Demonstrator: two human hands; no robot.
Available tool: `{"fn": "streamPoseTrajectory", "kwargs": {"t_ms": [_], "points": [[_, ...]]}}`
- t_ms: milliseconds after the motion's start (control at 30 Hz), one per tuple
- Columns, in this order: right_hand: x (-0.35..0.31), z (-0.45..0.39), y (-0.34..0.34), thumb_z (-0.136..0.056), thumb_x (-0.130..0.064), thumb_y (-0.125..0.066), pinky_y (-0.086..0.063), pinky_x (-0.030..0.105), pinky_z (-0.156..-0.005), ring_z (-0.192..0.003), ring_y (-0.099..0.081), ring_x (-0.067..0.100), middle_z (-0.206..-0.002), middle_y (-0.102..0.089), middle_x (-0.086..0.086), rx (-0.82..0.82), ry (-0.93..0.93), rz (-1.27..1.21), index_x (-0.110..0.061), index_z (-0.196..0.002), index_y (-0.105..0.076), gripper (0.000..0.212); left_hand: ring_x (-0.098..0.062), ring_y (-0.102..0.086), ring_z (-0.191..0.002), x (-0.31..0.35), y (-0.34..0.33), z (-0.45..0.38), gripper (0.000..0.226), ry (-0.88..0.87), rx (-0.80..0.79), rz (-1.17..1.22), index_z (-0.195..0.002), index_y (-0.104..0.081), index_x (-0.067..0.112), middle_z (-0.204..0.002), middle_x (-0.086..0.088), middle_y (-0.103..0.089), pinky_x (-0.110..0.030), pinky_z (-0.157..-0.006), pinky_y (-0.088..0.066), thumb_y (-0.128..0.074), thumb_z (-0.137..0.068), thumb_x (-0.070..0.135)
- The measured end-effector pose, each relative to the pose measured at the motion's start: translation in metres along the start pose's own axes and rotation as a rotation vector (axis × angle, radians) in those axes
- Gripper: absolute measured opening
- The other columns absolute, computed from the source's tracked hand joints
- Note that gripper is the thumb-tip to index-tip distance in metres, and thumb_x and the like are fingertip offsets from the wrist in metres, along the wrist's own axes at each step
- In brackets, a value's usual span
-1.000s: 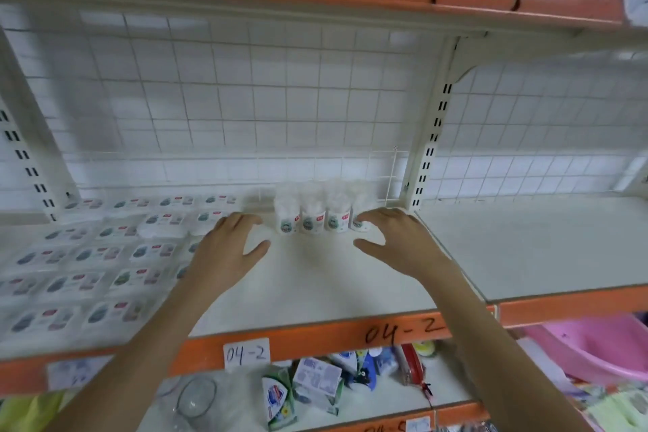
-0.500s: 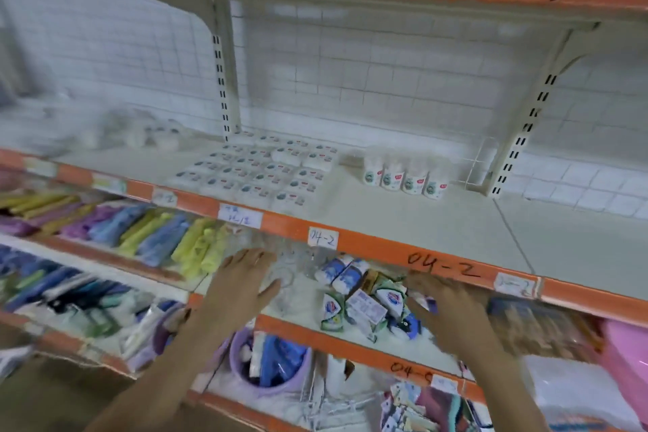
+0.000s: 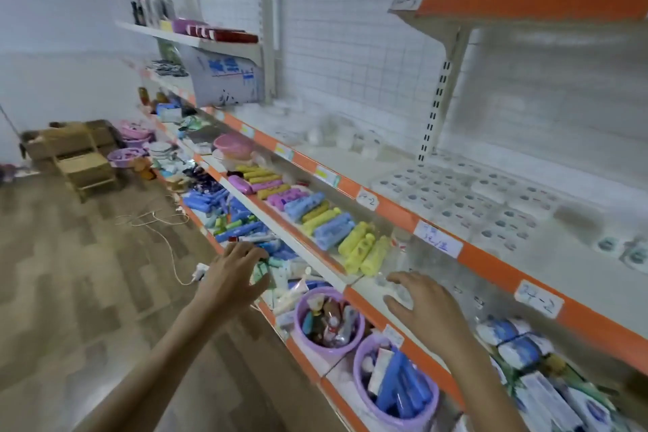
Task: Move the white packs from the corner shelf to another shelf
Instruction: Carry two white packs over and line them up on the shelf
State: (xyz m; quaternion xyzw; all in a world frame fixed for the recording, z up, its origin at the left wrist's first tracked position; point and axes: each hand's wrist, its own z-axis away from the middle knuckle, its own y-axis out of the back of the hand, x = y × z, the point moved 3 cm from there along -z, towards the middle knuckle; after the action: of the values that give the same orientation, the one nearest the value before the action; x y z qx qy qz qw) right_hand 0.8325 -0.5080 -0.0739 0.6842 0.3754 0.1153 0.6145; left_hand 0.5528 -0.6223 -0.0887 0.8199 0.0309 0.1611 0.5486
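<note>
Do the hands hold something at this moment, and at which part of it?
Nothing is held. The left hand and the right hand are both empty, fingers spread, in front of the lower shelves.

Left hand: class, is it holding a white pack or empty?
Empty. The left hand hangs in front of the lower shelves with fingers loosely spread, nothing between them.

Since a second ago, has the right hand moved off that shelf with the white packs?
Yes. The right hand dropped from the orange-edged shelf to the level below.
</note>
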Motion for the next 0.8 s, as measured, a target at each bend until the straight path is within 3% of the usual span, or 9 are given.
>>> {"fn": "streamPoseTrajectory", "kwargs": {"t_ms": [133, 267, 400, 567, 800], "points": [[-0.063, -0.072, -0.025, -0.09, -0.037, -0.053, -0.041, 0.025, -0.087, -0.111, -0.052, 0.011, -0.12, -0.059, -0.009, -0.004, 0.1, -0.019, -0.025, -0.124, -0.054, 0.036, -0.022, -0.045, -0.116, -0.083, 0.015, -0.01, 0.041, 0.109, 0.022, 0.03, -0.113, -0.061, 0.023, -0.123, 0.001, -0.055, -0.036, -0.084, -0.046, -0.048, -0.081, 0.045], [-0.116, -0.136, -0.045, -0.089, -0.037, -0.055, -0.042, 0.024, -0.081, -0.108, -0.055, 0.013, -0.118, -0.061, -0.007, 0.021, 0.112, -0.046, -0.025, -0.122, -0.056, 0.036, -0.02, -0.046, -0.116, -0.155, 0.032, -0.032, 0.036, 0.118, 0.037, 0.009, -0.115, -0.06, 0.024, -0.122, 0.001, -0.056, -0.034, -0.091, -0.043, -0.053, -0.084, 0.042], [-0.155, -0.188, -0.062, -0.088, -0.036, -0.056, -0.038, 0.019, -0.075, -0.108, -0.055, 0.01, -0.119, -0.06, -0.009, 0.018, 0.112, -0.06, -0.026, -0.122, -0.055, 0.035, -0.023, -0.048, -0.115, -0.216, 0.044, -0.063, 0.051, 0.128, 0.038, 0.007, -0.111, -0.063, 0.021, -0.118, -0.001, -0.058, -0.037, -0.09, -0.044, -0.042, -0.075, 0.05], [-0.173, -0.251, -0.076, -0.089, -0.038, -0.054, -0.041, 0.023, -0.082, -0.112, -0.052, 0.011, -0.122, -0.057, -0.011, -0.01, 0.11, -0.057, -0.026, -0.122, -0.055, 0.035, -0.017, -0.04, -0.124, -0.262, 0.048, -0.115, 0.039, 0.082, 0.046, -0.016, -0.123, -0.055, 0.023, -0.131, 0.001, -0.05, -0.032, -0.098, -0.038, -0.054, -0.088, 0.04], [-0.161, -0.361, -0.078, -0.087, -0.032, -0.06, -0.042, 0.027, -0.084, -0.11, -0.054, 0.015, -0.12, -0.059, -0.006, 0.079, 0.063, -0.041, -0.025, -0.121, -0.058, 0.035, -0.013, -0.043, -0.116, -0.299, 0.032, -0.225, 0.035, 0.011, 0.037, 0.133, -0.121, -0.055, 0.021, -0.123, 0.004, -0.052, -0.023, -0.092, -0.036, -0.056, -0.089, 0.035]]}}
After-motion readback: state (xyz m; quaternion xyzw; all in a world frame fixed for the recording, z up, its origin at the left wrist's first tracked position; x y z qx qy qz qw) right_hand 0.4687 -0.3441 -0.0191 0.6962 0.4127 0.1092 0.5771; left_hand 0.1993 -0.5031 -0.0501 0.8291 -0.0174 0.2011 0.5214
